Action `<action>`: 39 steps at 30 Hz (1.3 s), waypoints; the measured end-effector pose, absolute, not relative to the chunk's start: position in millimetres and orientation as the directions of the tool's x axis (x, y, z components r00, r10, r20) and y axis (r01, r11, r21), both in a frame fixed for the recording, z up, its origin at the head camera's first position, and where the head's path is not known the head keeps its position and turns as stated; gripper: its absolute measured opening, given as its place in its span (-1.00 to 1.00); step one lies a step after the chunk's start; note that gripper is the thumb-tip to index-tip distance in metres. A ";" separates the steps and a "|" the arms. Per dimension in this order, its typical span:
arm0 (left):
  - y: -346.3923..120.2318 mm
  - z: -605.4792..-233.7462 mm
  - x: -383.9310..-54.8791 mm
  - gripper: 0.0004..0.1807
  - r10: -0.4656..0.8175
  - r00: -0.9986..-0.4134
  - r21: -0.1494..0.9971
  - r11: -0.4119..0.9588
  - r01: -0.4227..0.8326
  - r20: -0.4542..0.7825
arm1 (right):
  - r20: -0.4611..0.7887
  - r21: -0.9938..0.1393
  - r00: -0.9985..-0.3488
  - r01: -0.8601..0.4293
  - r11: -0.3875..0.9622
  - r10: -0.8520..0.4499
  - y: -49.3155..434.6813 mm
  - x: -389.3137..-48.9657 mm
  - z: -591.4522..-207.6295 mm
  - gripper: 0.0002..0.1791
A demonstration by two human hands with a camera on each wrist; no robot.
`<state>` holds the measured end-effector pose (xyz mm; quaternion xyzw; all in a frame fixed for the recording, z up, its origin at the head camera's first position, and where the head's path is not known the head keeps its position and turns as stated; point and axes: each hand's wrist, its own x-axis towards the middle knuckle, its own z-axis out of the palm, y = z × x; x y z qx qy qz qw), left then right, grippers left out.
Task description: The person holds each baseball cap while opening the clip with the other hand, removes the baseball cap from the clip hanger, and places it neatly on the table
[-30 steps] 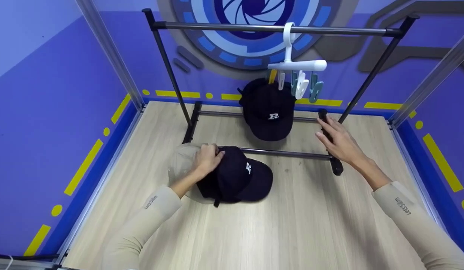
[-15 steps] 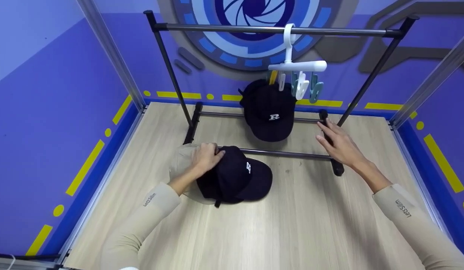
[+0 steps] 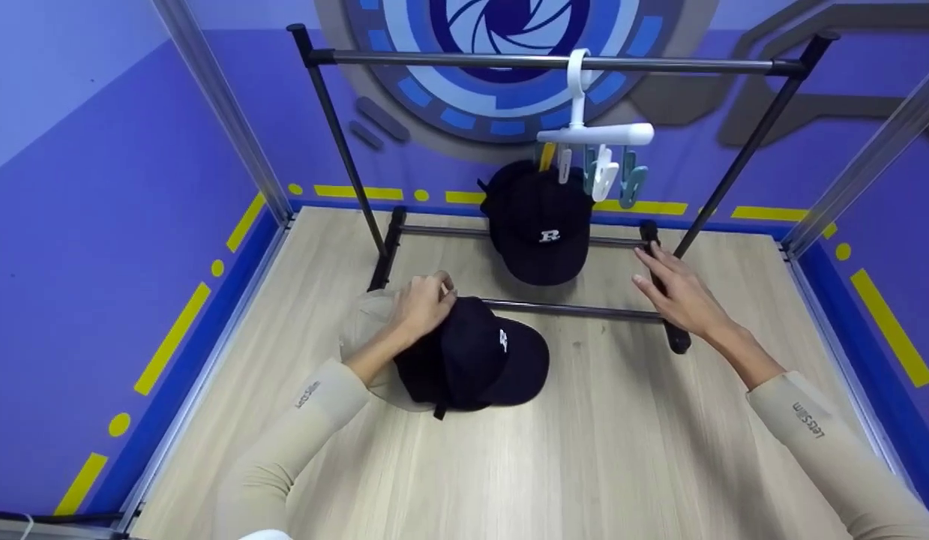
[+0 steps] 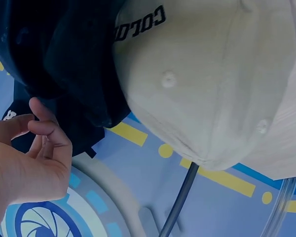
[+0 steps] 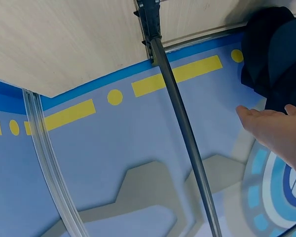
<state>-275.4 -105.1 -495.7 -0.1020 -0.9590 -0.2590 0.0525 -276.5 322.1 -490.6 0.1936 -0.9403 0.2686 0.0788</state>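
My left hand (image 3: 425, 306) is over the back of a navy baseball cap (image 3: 471, 352) with a white letter on its front. Its fingers are loosely bent at the cap's upper edge; in the left wrist view the hand (image 4: 47, 155) shows nothing between thumb and fingers. Behind the navy cap, partly covered, lies a beige baseball cap (image 3: 367, 322), its dark lettering visible in the left wrist view. My right hand (image 3: 681, 296), fingers extended, hovers by the right foot of the rack. Another navy cap (image 3: 543, 232) marked R hangs under a white clip hanger (image 3: 595, 135).
A dark metal rack (image 3: 464, 58) spans the back and carries the hanger on its top bar. White and green clothespins (image 3: 605, 172) dangle beside the hanging cap. The wooden floor (image 3: 569, 457) is bounded by blue-purple walls (image 3: 104, 225).
My left hand has shifted slightly right and away from the cap's top, its fingers loosened. The navy cap on the floor has slid or tilted slightly right. My right hand has hardly moved.
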 end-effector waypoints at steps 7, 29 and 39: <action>-90.4 -489.0 -285.6 -0.75 0.247 -0.943 0.541 0.773 0.332 0.225 | 0.259 -0.482 -0.911 -0.410 0.774 -0.321 321.0 -276.9 -492.5 -0.39; -43.9 -457.4 -321.9 -0.28 0.429 -0.885 0.497 0.736 0.460 0.182 | 0.241 -0.498 -0.917 -0.397 0.771 -0.317 313.9 -291.6 -487.5 -0.39; -34.5 -439.5 -348.9 -0.12 0.471 -0.852 0.485 0.704 0.518 0.227 | 0.261 -0.490 -0.906 -0.421 0.763 -0.333 289.9 -309.6 -466.8 -0.39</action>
